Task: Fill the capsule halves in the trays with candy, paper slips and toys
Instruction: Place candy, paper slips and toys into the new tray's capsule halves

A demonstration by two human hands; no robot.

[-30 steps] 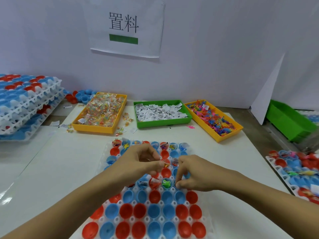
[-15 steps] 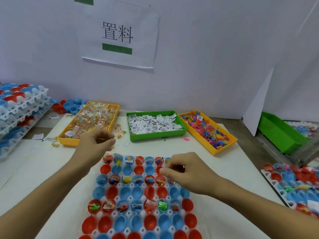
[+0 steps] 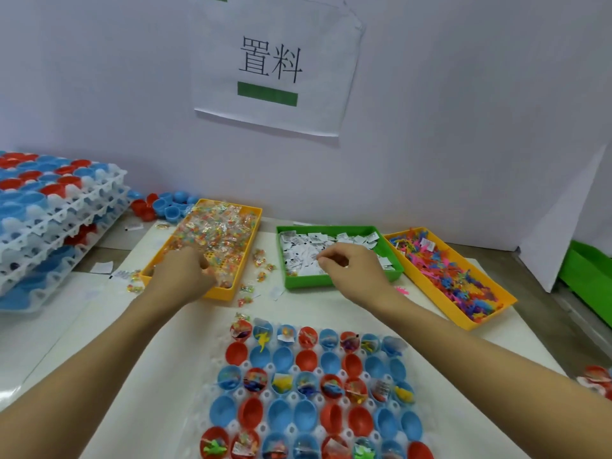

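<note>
Head view: my left hand [image 3: 180, 276] digs curled into the clear-wrapped candies [image 3: 215, 236] of the yellow plastic bin; whether it holds one I cannot tell. My right hand [image 3: 351, 270] pinches at small white paper slips [image 3: 311, 246] beneath it in the green bin. Both look light and slippery; I'd pinch edges. The white tray of red and blue capsule halves [image 3: 318, 385] lies nearer me than both hands.

Both forearms are bare up to the frame's lower edge, with no sleeves showing. The left hand [image 3: 180, 276] and right hand [image 3: 352, 270] wear no gloves, and no rings, watch or bands show on either wrist.
</note>
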